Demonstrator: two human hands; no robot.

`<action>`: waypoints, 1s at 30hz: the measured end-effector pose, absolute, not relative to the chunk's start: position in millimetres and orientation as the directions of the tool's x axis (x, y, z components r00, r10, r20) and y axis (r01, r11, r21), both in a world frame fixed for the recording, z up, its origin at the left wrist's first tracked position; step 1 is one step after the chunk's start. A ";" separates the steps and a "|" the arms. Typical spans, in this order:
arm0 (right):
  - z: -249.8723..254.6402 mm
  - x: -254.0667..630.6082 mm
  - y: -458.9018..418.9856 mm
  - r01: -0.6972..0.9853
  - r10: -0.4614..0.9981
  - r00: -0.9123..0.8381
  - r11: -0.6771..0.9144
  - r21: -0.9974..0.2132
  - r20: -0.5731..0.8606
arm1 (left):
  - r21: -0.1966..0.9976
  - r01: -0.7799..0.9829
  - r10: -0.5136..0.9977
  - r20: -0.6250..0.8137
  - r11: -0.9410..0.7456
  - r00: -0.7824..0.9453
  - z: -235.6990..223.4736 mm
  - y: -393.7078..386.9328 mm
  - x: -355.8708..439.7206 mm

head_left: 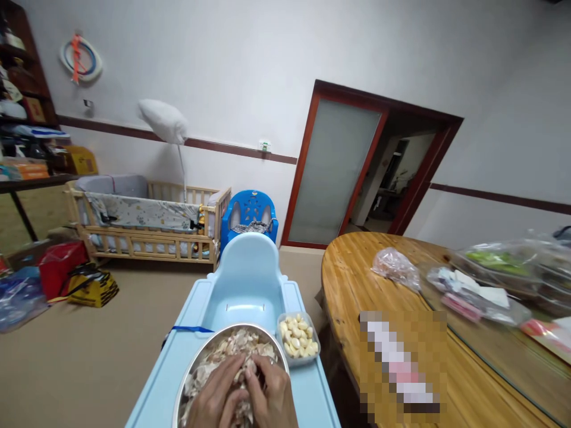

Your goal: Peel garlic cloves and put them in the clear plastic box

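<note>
A round metal bowl (181, 389) full of papery garlic skins (243, 343) stands on the light blue tray of a child's high chair (158, 368). Over the skins, my left hand (218, 389) and my right hand (271, 389) meet with bent fingers. Between their fingertips is a small garlic clove (250, 367), largely covered by the fingers, so its skin is hard to make out. Right of the bowl, a clear plastic container (306, 360) holds peeled garlic cloves (298, 337).
To the right stands a round wooden table (348, 279) with a plastic bag (395, 267), covered dishes (499, 261) and a blurred-out item. Behind the high chair are a blue plastic chair (250, 208) and a wooden crib (151, 244). Bags (91, 285) lie on the floor at left.
</note>
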State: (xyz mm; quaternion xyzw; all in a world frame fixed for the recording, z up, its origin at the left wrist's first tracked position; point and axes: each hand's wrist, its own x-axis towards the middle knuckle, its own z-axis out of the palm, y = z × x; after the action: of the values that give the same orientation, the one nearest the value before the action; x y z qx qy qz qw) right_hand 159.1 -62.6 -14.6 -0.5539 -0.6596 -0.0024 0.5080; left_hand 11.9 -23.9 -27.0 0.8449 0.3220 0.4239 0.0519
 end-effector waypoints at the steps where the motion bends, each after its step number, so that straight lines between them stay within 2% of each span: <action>1: -15.7 157.1 -63.8 0.752 0.699 0.132 0.391 -0.530 0.703 | 0.359 0.501 0.589 0.678 -0.788 0.441 -26.3 -22.9 11.1; 3: -17.4 154.5 -65.7 0.786 0.657 0.148 0.376 -0.491 0.739 | 0.365 0.505 0.598 0.669 -0.782 0.441 -24.4 -21.6 10.5; 5: -17.9 154.5 -66.6 0.793 0.679 0.145 0.355 -0.495 0.720 | 0.389 0.499 0.608 0.677 -0.775 0.416 -21.9 -20.8 11.3; 9: -13.4 159.3 -64.7 0.716 0.831 0.039 0.364 -0.595 0.556 | 0.435 0.477 0.618 0.707 -0.763 0.344 -16.6 -19.5 14.7; 12: -8.5 161.0 -63.6 0.686 0.843 0.049 0.361 -0.632 0.535 | 0.455 0.473 0.627 0.711 -0.754 0.317 -13.2 -18.5 15.9; 17: -2.0 158.5 -63.1 0.705 0.879 0.030 0.319 -0.634 0.476 | 0.473 0.468 0.640 0.705 -0.746 0.307 -8.8 -17.5 17.8; 22: 2.9 157.8 -60.0 0.717 0.880 -0.015 0.341 -0.608 0.475 | 0.478 0.448 0.644 0.668 -0.756 0.373 -9.3 -16.9 20.8; 30: 2.6 160.7 -57.8 0.712 0.919 -0.025 0.292 -0.639 0.393 | 0.651 0.449 0.787 0.555 -0.612 0.269 -5.1 -20.7 21.9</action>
State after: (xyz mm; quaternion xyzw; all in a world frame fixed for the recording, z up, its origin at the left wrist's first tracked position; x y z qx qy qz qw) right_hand 160.7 -57.8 2.6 -0.5799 -0.7033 0.1332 0.3892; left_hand 21.9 -20.7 -5.1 0.7745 0.3990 0.4543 0.1860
